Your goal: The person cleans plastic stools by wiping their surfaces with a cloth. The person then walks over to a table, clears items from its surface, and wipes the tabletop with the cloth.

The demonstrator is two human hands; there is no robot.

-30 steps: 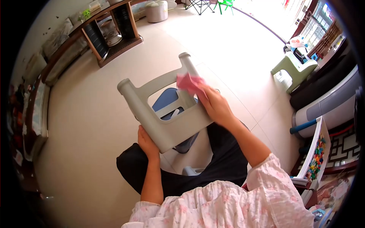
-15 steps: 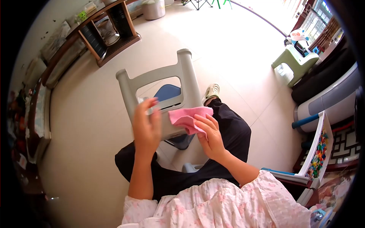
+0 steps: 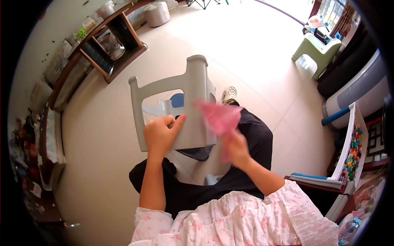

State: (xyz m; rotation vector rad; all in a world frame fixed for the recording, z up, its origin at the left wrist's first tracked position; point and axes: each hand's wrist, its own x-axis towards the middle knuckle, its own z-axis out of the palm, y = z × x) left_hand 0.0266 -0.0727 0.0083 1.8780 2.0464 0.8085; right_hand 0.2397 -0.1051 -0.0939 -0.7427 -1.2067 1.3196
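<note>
A grey plastic frame (image 3: 196, 94), part of a stool or small chair, stands tilted between the knees. It has large cut-outs, and a blue part (image 3: 177, 100) shows through one. My left hand (image 3: 159, 135) is closed around the frame's lower bar, thumb raised. A pink cloth (image 3: 221, 117), blurred by motion, hangs spread from my right hand (image 3: 237, 149), whose fingers are closed on it. The cloth is at the right side of the frame; whether it touches the plastic I cannot tell.
A wooden shelf unit (image 3: 111, 76) and a metal pot (image 3: 157, 14) stand at the far left. To the right are a green stool (image 3: 317, 51), a grey cylindrical object (image 3: 357, 86) and a white-edged tray (image 3: 344, 143) of colourful small pieces. Pale tiles cover the floor.
My left hand has gone from blurred and raised with fingers extended to gripping the frame. My right hand has swung the cloth off the frame's face to its right side. The frame has turned somewhat.
</note>
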